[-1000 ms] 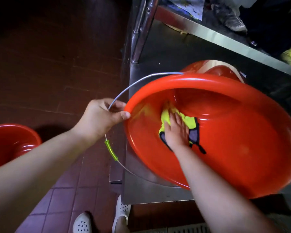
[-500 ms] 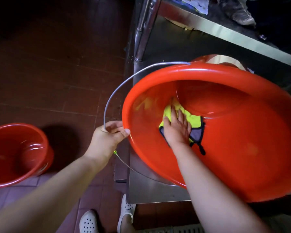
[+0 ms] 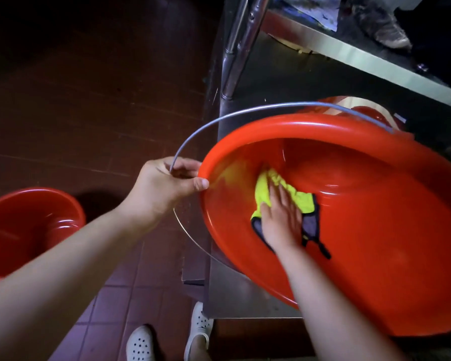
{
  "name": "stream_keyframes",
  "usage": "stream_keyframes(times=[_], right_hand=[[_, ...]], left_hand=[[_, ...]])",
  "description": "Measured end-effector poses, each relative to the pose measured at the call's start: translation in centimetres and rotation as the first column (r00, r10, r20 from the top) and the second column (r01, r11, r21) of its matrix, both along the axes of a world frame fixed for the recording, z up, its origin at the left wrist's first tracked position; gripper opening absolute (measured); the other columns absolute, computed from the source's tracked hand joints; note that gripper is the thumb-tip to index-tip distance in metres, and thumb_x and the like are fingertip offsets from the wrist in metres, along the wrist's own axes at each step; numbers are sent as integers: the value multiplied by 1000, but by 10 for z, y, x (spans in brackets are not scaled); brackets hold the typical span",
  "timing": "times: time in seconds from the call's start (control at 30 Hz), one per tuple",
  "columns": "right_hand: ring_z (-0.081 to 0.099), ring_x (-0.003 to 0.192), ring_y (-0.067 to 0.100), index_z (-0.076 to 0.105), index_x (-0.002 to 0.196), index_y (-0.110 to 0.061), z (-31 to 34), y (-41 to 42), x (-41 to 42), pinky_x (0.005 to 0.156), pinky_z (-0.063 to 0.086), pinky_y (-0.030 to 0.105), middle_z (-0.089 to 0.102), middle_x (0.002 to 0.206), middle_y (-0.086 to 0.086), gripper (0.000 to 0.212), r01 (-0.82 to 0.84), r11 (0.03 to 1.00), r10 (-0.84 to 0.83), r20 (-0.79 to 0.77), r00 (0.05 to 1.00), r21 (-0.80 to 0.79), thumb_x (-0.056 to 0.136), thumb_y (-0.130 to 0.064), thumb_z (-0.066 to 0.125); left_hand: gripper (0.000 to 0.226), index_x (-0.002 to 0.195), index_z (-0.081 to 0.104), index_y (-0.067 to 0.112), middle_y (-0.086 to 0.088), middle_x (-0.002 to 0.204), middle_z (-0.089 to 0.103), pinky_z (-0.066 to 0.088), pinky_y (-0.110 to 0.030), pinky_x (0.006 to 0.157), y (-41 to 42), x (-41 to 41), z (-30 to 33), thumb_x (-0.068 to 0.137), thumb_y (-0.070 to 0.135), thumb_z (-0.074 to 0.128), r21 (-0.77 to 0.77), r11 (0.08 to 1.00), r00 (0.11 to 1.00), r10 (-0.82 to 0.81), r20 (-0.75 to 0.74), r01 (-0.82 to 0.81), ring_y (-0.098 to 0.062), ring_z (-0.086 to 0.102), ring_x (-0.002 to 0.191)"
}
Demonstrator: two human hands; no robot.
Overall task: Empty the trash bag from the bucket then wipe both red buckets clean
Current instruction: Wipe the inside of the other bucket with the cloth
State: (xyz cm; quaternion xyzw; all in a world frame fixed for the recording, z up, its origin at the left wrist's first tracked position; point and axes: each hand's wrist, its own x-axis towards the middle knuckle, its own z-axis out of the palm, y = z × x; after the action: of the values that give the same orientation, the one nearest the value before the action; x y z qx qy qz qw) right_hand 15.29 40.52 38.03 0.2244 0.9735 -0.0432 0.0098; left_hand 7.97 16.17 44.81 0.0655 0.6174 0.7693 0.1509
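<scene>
The left hand (image 3: pixel 164 186) grips the rim and wire handle (image 3: pixel 245 114) of the tilted red bucket (image 3: pixel 375 243) on the steel shelf (image 3: pixel 245 295). The right hand (image 3: pixel 281 220), fingers straight, presses a yellow cloth (image 3: pixel 284 194) against its inner wall. A second red bucket (image 3: pixel 24 230) stands on the floor.

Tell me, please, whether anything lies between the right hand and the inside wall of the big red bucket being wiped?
Yes, the yellow cloth does, as it should: the right hand presses it flat against the inner wall of the tilted red bucket. Nothing else lies between them. The left hand grips the wire handle at the rim.

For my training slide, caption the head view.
Left hand steadies tilted red bucket while right hand presses yellow cloth inside.
</scene>
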Motion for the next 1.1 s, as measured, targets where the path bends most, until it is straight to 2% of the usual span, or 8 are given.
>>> stream_keyframes(times=[0.1, 0.23, 0.37, 0.5, 0.7, 0.83, 0.97, 1.1], right_hand=[[24, 140, 20, 22, 148, -31, 4, 31, -28, 112, 19, 38, 25, 154, 1, 57, 174, 985, -174, -5, 985, -5, 94, -34, 40], [20, 140, 20, 26, 146, -32, -5, 38, -46, 112, 15, 40, 25, 154, 1, 55, 262, 965, -262, -11, 965, -1, 93, -36, 36], [17, 142, 21, 22, 147, -34, -7, 38, -47, 113, 13, 40, 22, 155, 1, 55, 262, 965, -262, 13, 965, -6, 94, -41, 35], [17, 143, 22, 25, 147, -31, -4, 5, -38, 113, 12, 39, 22, 156, 3, 57, 249, 962, -257, -56, 965, -112, 94, -46, 40], [20, 142, 21, 20, 148, -30, -4, -86, 40, 115, 16, 40, 21, 156, 4, 67, -40, 989, 17, -165, 986, -140, 87, -42, 44], [16, 143, 21, 19, 148, -29, -4, -80, 64, 117, 11, 37, 15, 157, 1, 70, -146, 984, 136, -100, 986, -101, 83, -37, 42], [17, 143, 18, 15, 149, -31, -7, -28, 40, 116, 13, 35, 11, 158, -1, 69, -79, 996, 78, -7, 997, -34, 86, -34, 45], [23, 141, 19, 21, 147, -31, -5, 23, 1, 113, 16, 35, 20, 156, 0, 65, 75, 997, -75, 6, 997, 32, 87, -36, 44]], left_hand=[[27, 82, 71, 14, 2, 73, 73, 51, -14, 65, 1, -6, 10, 57, 9, 79, 30, 999, 999, -32, -43, 34, -5, 66, 70], [35, 95, 70, 12, -4, 89, 74, 52, -20, 74, 5, 2, -4, 61, 9, 78, 114, 993, 1000, 9, 0, -9, -12, 68, 85], [35, 102, 65, 10, -9, 97, 73, 55, -32, 85, 8, 35, -43, 68, 3, 72, 175, 983, 965, 11, 262, -58, -21, 67, 93], [23, 91, 65, 10, -9, 81, 71, 58, -34, 76, 21, 52, -58, 69, 7, 70, 222, 963, 924, 58, 378, -151, -19, 69, 78], [22, 90, 67, 11, 0, 72, 71, 56, -24, 70, 25, 53, -58, 69, 9, 70, 185, 969, 953, 109, 283, -166, -10, 66, 70], [30, 96, 67, 7, -4, 80, 70, 54, -27, 81, 26, 51, -51, 67, 10, 73, 133, 978, 962, 128, 241, -164, -13, 64, 77], [26, 94, 66, 6, -4, 79, 68, 55, -22, 74, 24, 38, -33, 69, 0, 70, 152, 980, 979, 99, 180, -127, -10, 64, 73], [31, 73, 73, 22, 7, 68, 70, 51, -14, 64, 19, 23, -17, 72, -9, 68, 145, 988, 996, 48, 73, -58, -2, 65, 67]])
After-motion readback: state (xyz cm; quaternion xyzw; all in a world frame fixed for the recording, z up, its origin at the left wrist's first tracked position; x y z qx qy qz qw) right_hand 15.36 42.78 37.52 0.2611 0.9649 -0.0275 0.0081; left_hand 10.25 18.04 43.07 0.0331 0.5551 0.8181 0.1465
